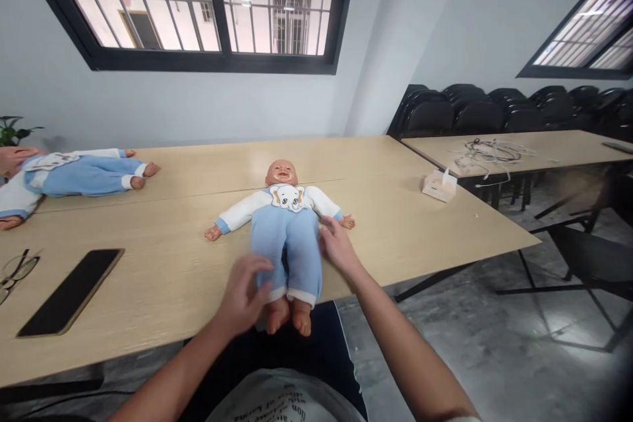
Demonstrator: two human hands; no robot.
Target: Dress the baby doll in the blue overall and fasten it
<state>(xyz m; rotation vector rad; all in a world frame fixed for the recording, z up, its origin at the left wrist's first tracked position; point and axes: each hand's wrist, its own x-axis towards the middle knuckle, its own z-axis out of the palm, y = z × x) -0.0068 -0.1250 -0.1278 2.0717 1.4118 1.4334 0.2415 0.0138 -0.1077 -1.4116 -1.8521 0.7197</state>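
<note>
A baby doll [285, 224] in a white top and light blue trousers lies on its back on the wooden table [158, 257], feet hanging past the near edge. My left hand [243, 295] is curled at the lower left trouser leg, its fingers pinching the blue cloth near the cuff. My right hand [336, 244] rests against the doll's right hip, fingers closed on the trouser fabric beside the doll's small hand.
A second doll [74, 175] in the same clothes lies at the far left. A black phone [72, 291] and spectacles [14, 271] lie at the near left. A small white box [439, 184] sits at the right; cables [487, 150] lie on another table; stacked black chairs [494, 112] stand behind.
</note>
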